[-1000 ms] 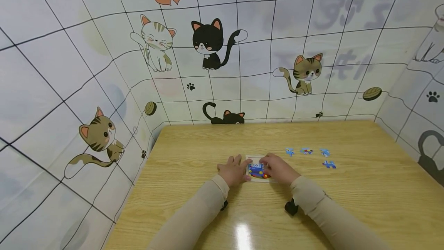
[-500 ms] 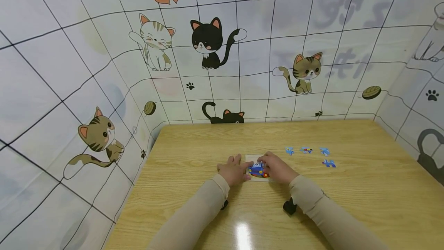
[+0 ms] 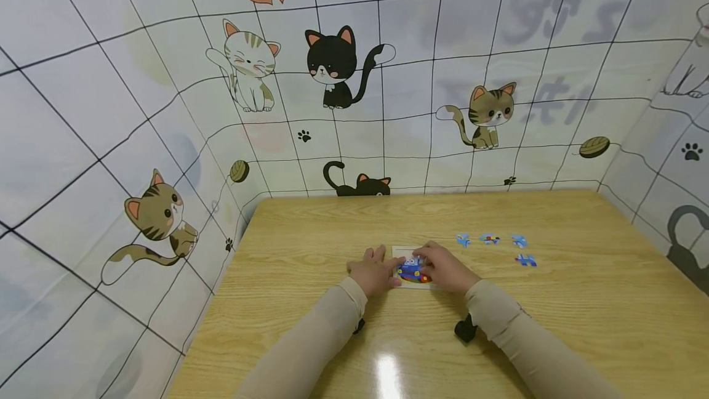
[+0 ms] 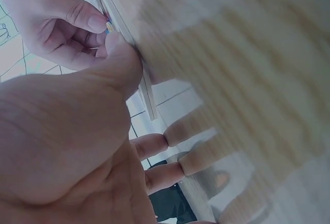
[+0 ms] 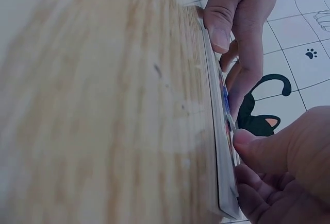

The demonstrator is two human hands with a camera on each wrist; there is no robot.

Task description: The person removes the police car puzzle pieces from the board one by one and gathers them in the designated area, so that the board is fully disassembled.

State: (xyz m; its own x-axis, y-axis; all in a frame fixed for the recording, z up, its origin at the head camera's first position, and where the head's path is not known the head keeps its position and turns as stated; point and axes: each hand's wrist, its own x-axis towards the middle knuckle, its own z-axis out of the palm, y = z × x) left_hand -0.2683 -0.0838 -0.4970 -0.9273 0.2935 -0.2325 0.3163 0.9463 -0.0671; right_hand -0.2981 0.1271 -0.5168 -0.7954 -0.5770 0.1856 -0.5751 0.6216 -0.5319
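A small puzzle tray (image 3: 412, 286) with a pale border lies on the table, partly filled with a blue cartoon car picture (image 3: 408, 268). My left hand (image 3: 372, 273) rests at its left side with fingers spread; the index finger and thumb reach onto the border. At the right side, my right hand (image 3: 447, 271) pinches a puzzle piece against the picture, mostly covered by the fingers. In the right wrist view the right thumb (image 5: 258, 149) is close over the tray's surface, with the other fingers curled by its edge. A small yellow and blue bit (image 4: 110, 27) shows by the thumbs in the left wrist view.
Several loose blue puzzle pieces (image 3: 490, 239) lie to the right of the tray, farther back on the wooden table (image 3: 310, 226). Cat-printed wall cloth (image 3: 410, 97) borders the table behind and on both sides. A black wrist device (image 3: 465, 329) sits under the right sleeve.
Both hands stay at the tray with hardly any movement. The right fingers shift slightly over the picture; the loose pieces stay in place.
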